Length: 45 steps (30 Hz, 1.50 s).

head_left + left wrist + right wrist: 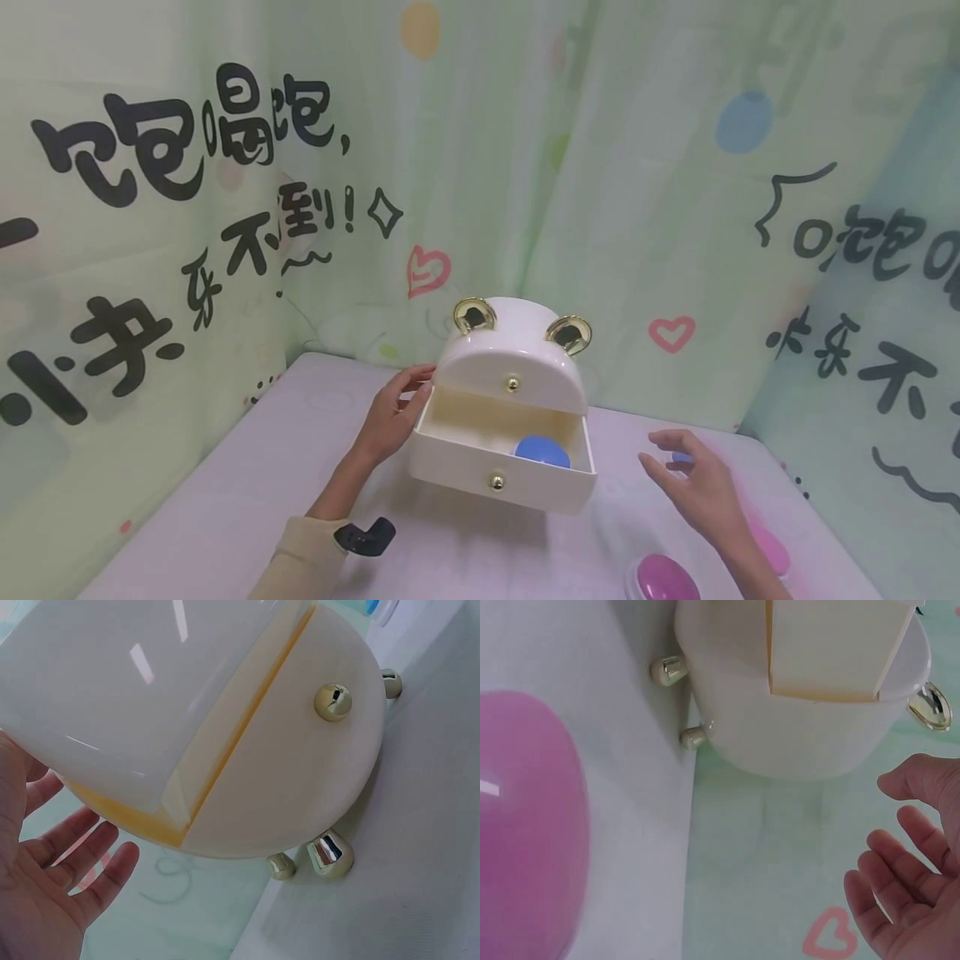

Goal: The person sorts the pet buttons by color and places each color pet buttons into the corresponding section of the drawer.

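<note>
In the head view, the white frog-shaped cabinet [540,358] stands between the hands, just beside the left hand [390,421], whose fingers lie relaxed along its side; whether they press it, I cannot tell. Its front and pulled-out drawer [457,468] point toward the person, the drawer's long axis running crosswise between the hands. A blue domed object [543,451] lies at the end nearer the right hand [701,483], which grips nothing, its fingers loosely bent, well apart from the cabinet.

The left wrist view shows, beyond the fingers, a lower rounded front [277,757] with a gold knob [334,701] and gold feet [334,855], which the head view hides.

The right wrist view shows, past the fingertips, the cabinet's other side, two feet and one gold-rimmed ring [931,707].
</note>
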{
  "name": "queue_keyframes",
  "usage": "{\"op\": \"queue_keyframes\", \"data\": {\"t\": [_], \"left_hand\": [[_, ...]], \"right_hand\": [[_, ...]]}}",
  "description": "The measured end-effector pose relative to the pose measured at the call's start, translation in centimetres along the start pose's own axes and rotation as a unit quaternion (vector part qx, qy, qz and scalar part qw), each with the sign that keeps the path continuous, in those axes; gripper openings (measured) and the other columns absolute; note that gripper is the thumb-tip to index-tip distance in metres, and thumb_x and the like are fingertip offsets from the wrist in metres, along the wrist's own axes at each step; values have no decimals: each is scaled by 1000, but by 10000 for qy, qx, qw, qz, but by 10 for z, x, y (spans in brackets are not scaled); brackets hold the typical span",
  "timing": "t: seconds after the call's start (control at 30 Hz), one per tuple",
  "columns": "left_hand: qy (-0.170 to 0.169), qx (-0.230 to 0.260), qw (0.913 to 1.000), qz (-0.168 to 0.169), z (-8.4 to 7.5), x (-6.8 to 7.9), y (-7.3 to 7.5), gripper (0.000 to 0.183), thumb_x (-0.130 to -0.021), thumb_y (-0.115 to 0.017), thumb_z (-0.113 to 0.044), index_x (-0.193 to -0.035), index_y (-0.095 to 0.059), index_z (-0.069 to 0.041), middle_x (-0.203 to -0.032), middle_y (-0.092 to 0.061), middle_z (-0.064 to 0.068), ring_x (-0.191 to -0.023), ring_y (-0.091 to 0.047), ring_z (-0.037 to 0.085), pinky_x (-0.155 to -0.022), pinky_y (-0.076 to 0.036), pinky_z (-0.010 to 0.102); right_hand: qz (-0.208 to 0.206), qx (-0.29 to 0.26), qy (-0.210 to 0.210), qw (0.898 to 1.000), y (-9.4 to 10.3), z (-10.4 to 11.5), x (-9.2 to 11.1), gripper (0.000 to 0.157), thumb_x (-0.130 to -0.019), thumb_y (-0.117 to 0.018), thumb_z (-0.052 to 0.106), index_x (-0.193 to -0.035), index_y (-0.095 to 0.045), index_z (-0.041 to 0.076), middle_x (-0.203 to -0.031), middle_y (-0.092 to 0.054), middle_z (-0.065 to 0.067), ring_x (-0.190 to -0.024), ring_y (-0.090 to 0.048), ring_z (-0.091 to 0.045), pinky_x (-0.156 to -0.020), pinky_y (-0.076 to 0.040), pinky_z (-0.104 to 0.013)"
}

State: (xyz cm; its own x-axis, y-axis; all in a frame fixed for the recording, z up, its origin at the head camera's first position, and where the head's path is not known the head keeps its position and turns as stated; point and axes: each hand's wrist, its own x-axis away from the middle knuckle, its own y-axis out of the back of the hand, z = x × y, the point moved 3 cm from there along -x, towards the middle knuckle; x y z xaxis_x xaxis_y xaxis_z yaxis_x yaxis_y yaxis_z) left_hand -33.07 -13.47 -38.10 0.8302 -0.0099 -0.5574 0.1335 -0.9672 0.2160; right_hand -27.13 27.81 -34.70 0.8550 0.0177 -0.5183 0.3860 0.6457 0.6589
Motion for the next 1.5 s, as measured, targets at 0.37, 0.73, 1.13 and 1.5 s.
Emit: {"op": "queue_keyframes", "data": {"t": [0.37, 0.73, 1.13, 1.5], "left_hand": [[-38, -46, 10000, 22, -1, 0, 0, 35, -105, -56, -18, -138, -60, -5, -133, -66, 16, -119, -63, 33, -89, -57, 41], [-140, -29, 9999, 8, -1, 1, 1, 35, -105, -56, -17, -138, -60, -5, -133, -66, 15, -119, -63, 33, -87, -57, 38], [-133, 129, 9998, 16, -2, 0, 1, 34, -105, -57, -16, -137, -62, -6, -132, -66, 15, -118, -64, 31, -87, -56, 38], [-80, -12, 9999, 62, -3, 0, 2, 35, -105, -56, -17, -138, -60, -6, -133, -65, 15, -119, -63, 32, -88, -57, 37]], "right_hand": [[32, 173, -250, 9995, 9, -25, -1, 33, -91, -78, 21, -116, -67, 2, -116, -71, -22, -87, -50, 21, -74, -47, -7], [262, 199, -474, 9983, 11, -44, -4, 38, -93, -77, 24, -118, -65, -1, -119, -69, -26, -92, -49, 20, -76, -44, -5], [608, 288, -1094, 9917, 11, -61, -6, 47, -96, -73, 30, -125, -60, -4, -126, -64, -30, -115, -62, -44, -73, -45, -9], [861, 284, -1383, 9862, 13, -72, -9, 53, -99, -68, 34, -131, -55, -6, -134, -58, -33, -123, -56, -48, -80, -49, -21]]}}
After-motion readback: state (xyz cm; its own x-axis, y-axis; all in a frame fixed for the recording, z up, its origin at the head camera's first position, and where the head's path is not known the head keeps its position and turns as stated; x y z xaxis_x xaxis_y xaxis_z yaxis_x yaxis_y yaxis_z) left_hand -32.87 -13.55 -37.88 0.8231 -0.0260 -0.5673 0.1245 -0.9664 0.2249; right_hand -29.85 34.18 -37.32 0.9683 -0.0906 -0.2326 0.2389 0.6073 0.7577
